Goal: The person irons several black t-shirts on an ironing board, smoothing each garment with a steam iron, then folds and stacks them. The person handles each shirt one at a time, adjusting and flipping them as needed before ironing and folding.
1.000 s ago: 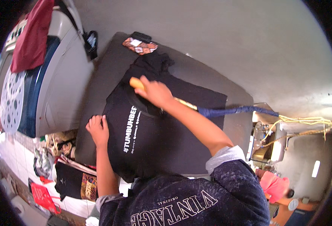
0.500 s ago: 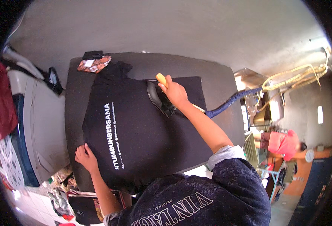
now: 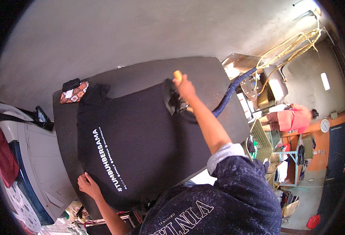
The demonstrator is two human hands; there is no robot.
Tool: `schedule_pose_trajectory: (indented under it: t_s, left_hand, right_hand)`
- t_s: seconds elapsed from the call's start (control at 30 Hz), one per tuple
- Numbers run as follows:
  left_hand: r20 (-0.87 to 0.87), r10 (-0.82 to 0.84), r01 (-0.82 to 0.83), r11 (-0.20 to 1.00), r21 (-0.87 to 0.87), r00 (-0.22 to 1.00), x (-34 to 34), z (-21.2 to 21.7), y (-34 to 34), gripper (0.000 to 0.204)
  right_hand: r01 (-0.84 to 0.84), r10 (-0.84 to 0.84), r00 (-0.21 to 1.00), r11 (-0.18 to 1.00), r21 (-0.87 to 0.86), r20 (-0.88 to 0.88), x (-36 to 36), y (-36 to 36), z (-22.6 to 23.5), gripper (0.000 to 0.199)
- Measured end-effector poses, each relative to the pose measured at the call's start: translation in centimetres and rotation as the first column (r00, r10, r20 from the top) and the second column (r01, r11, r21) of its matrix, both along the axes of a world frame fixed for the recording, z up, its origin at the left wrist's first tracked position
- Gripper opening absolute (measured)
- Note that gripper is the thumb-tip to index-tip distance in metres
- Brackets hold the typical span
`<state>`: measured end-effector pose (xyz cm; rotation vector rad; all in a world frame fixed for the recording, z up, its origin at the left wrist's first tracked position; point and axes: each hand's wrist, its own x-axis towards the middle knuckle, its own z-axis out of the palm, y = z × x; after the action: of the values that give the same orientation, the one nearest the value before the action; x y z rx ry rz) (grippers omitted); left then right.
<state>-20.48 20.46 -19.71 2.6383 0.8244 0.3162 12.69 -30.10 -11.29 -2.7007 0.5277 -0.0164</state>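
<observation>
A black T-shirt (image 3: 141,133) with white lettering lies spread on a dark padded ironing table (image 3: 135,74). My right hand (image 3: 185,89) grips the yellow-orange handle of a black iron (image 3: 171,100), which is over the shirt's far right part near its hem. The iron is smeared by motion, and I cannot tell whether its plate touches the cloth. At the near left, my left hand (image 3: 89,186) rests by the shirt's edge, its visible fingers slightly apart. A blue-wrapped cord (image 3: 233,90) runs from behind my right forearm to the upper right.
A patterned cloth (image 3: 75,94) and a dark folded item (image 3: 70,85) lie at the table's far left corner. Left stands a grey-white cabinet-like unit (image 3: 39,156). On the right are a green crate (image 3: 261,141) and a person in a coral shirt (image 3: 293,118). A grey wall rises behind.
My view has turned and shifted. My right hand has moved the iron toward the shirt's right hem end. My left hand stays by the shirt's left edge.
</observation>
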Motion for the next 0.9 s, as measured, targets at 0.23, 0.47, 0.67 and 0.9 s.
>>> schedule_pose_trajectory:
  t_s: [0.23, 0.47, 0.67, 0.9]
  left_hand:
    - [-0.008, -0.178, 0.173, 0.944, 0.279, 0.984, 3.2, 5.4, -10.4, 0.051]
    - [-0.203, -0.514, 0.543, 0.830, 0.130, 0.834, 2.3, 3.6, -20.0, 0.064]
    - [-0.158, -0.504, 0.526, 0.833, 0.171, 0.849, 1.9, 3.5, -19.9, 0.062]
    - [-0.269, -0.189, 0.253, 0.940, 0.229, 0.944, -7.5, 3.3, -14.8, 0.056]
  right_hand:
    - [-0.555, 0.545, 0.830, 0.828, -0.079, -0.119, -17.7, 8.1, 3.7, 0.043]
    - [-0.173, 0.157, 0.984, 0.957, -0.234, -0.088, -18.9, -0.4, 3.2, 0.045]
    - [0.164, -0.170, 0.985, 0.962, -0.219, -0.007, -16.9, -11.7, 1.4, 0.045]
    - [-0.613, 0.634, 0.747, 0.773, 0.163, -0.202, -21.9, -5.2, 4.8, 0.048]
